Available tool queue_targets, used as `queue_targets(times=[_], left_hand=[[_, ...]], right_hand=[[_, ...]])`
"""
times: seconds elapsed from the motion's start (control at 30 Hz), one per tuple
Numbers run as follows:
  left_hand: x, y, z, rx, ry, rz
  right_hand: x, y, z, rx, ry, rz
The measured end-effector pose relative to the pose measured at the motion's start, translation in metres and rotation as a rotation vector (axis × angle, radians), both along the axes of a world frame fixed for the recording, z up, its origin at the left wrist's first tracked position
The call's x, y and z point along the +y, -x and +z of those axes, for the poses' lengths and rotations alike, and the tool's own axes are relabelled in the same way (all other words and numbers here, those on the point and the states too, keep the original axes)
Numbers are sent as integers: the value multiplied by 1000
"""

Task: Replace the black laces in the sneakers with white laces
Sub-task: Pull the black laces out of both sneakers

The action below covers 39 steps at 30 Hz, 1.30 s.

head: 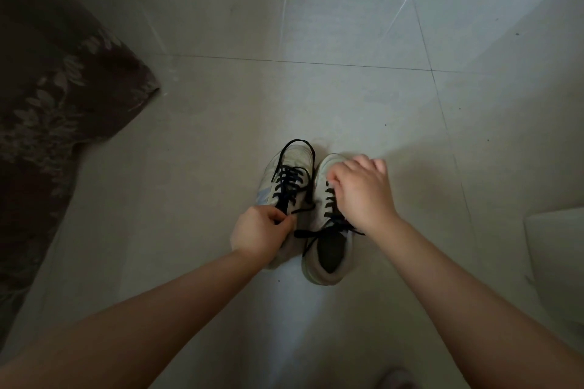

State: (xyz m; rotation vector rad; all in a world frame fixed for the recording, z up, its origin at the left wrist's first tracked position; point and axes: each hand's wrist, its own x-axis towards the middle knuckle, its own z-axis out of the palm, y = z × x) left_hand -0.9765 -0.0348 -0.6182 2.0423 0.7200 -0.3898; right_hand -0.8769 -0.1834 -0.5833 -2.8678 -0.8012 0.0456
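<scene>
Pale leather pair of low sneakers [303, 199] side by side on grey floor tiles [347, 88], black flat laces [290, 180] threaded. Blue side logo [263, 196], unreadable. Left hand [259, 232] pinching lace; right hand [360, 193] pinching lace, fingertips hidden.

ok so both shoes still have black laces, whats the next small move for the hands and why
Probably tug the right hand upward to draw the black lace out of the right sneaker's lower eyelets: its fingers already pinch there, and the lace ends lie loose.
</scene>
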Motion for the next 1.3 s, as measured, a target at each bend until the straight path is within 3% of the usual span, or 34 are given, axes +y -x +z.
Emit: queue_targets(times=[0.13, 0.23, 0.37, 0.43, 0.63, 0.8, 0.9, 1.07, 1.2, 1.3], left_hand=[[-3, -1, -1, -22, 14, 12], [-4, -3, 0, -34, -3, 5], [-4, -6, 3, -1, -15, -17], [-5, -7, 3, 10, -4, -17], [-8, -5, 2, -11, -10, -17], [-7, -5, 0, -17, -15, -21], [-6, -5, -2, -9, -18, 1], [-2, 4, 6, -62, -176, -127], [6, 7, 11, -213, -365, -93], [16, 5, 4, -246, -393, -117]], right_hand=[[21, 21, -3, 229, 42, 225], [22, 26, -11, 108, 7, 256], [-2, 4, -6, -41, 5, 53], [-5, 4, -4, -33, 51, 18], [15, 19, -16, 81, 8, 236], [8, 14, -16, 55, -40, 215], [-9, 1, -5, -8, -30, 76], [-30, -23, 17, 349, 166, 59], [-2, -10, 10, 460, -95, 161], [31, 4, -2, 410, -152, 256]])
